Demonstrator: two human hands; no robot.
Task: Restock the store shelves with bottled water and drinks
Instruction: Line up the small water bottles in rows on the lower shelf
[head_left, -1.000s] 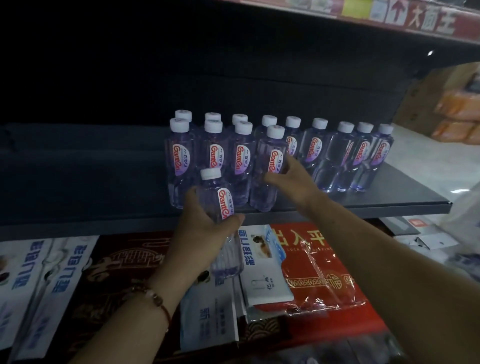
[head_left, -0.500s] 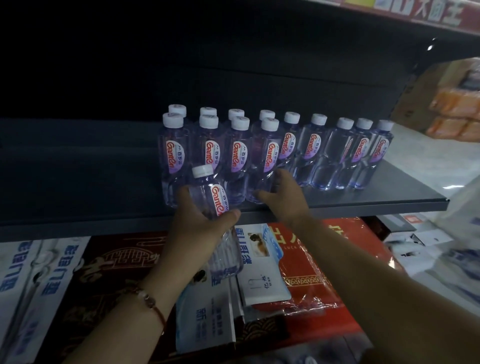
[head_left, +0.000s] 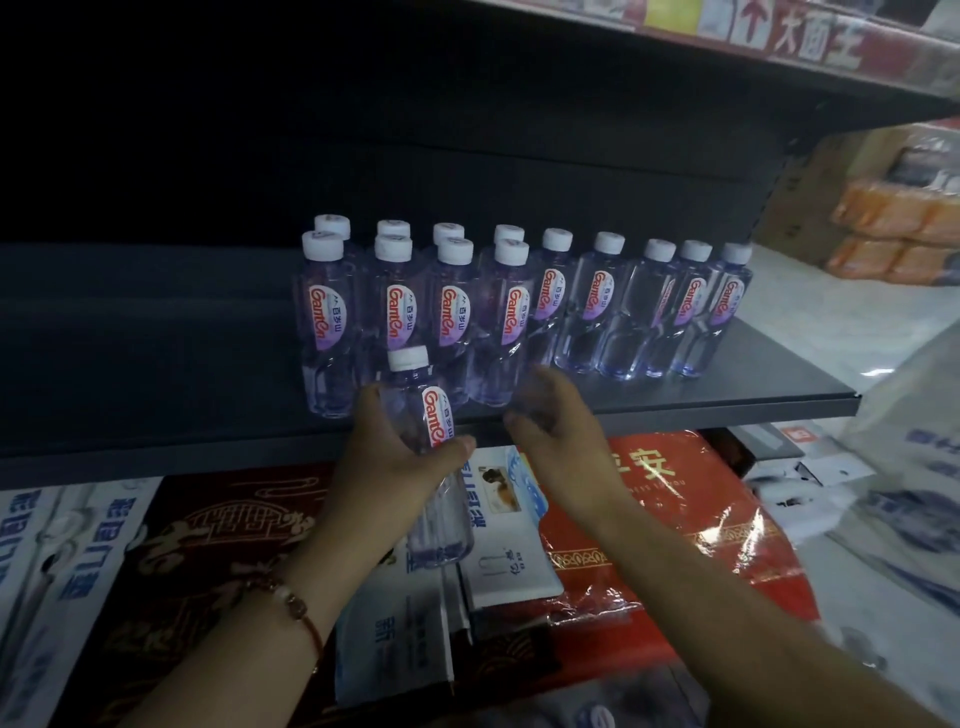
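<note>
Several clear water bottles (head_left: 452, 317) with white caps and red-and-purple labels stand in two rows on a dark grey shelf (head_left: 675, 405). My left hand (head_left: 384, 467) grips one more such bottle (head_left: 426, 415) upright, just in front of the shelf's front edge. My right hand (head_left: 556, 441) hovers beside it, blurred, fingers loosely curled and holding nothing, just in front of the front-row bottles.
The shelf's left half (head_left: 156, 338) is bare. Below lie packaged goods: a red wrapped pack (head_left: 675, 519), white-and-blue packs (head_left: 509, 545). An upper shelf edge with price tags (head_left: 779, 36) runs overhead. Orange cartons (head_left: 893, 228) and a white bag (head_left: 909, 467) sit at the right.
My right hand has pulled back from the front-row bottle it was touching and now hangs free. The left hand with its bottle stays in about the same place.
</note>
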